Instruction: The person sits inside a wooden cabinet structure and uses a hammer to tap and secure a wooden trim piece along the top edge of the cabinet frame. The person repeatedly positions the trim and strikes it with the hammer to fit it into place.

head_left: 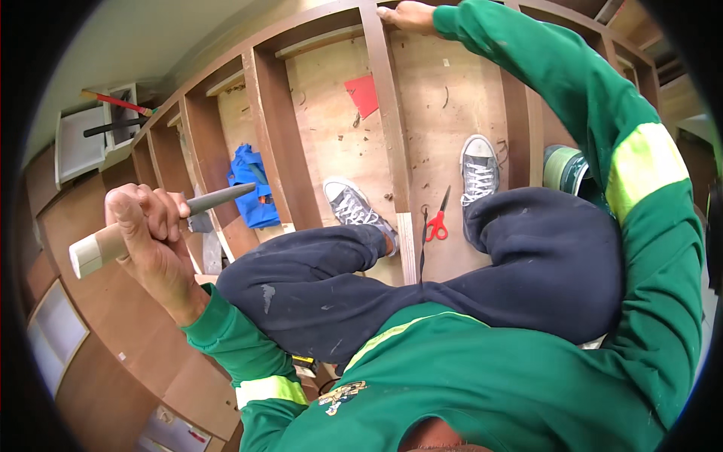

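My left hand (154,237) is closed around the handle of a file (222,197), raised on the left over the wooden frame. The file's grey blade tapers to a point toward the right; its brown handle has a pale end. Stretched out to the far side, my right hand (410,16) has its fingers at the top of an upright divider of the brown wooden frame (388,113), seemingly gripping its edge. Part of that hand is cut off by the picture's upper rim.
Red-handled scissors (436,224) lie between my feet, beside a divider. A blue cloth bag (254,188) and a red sheet (362,96) lie inside the frame's bays. A round container (566,169) stands by my right knee. White drawers (81,143) are at far left.
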### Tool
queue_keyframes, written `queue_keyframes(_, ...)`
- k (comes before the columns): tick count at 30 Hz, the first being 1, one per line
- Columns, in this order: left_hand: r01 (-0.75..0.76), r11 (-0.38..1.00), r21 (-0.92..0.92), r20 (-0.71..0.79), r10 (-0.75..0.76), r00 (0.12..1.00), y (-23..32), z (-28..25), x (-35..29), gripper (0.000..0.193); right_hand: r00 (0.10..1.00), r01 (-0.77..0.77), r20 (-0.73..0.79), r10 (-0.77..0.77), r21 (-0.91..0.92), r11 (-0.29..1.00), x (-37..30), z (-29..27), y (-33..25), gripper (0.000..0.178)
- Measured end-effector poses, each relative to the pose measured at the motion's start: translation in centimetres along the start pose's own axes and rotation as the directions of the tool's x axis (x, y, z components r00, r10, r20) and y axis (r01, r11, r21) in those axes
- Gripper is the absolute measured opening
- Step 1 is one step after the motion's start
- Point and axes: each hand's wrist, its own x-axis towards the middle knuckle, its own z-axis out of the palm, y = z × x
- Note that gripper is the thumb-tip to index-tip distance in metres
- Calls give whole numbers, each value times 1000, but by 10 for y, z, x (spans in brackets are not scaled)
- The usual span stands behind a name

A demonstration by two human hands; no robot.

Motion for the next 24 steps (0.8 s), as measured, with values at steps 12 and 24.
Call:
queue_keyframes(12, -43, 999, -2, -31, 43, 999, -14, -41, -4, 34, 587, -687, -222, 778, 373, 624, -46, -3, -196, 44)
queue_keyframes(24, -137, 989, -58, 24, 138, 990, -12, -30, -8, 36, 540, -403, -834, 108, -144, 904, -53, 16, -69, 51)
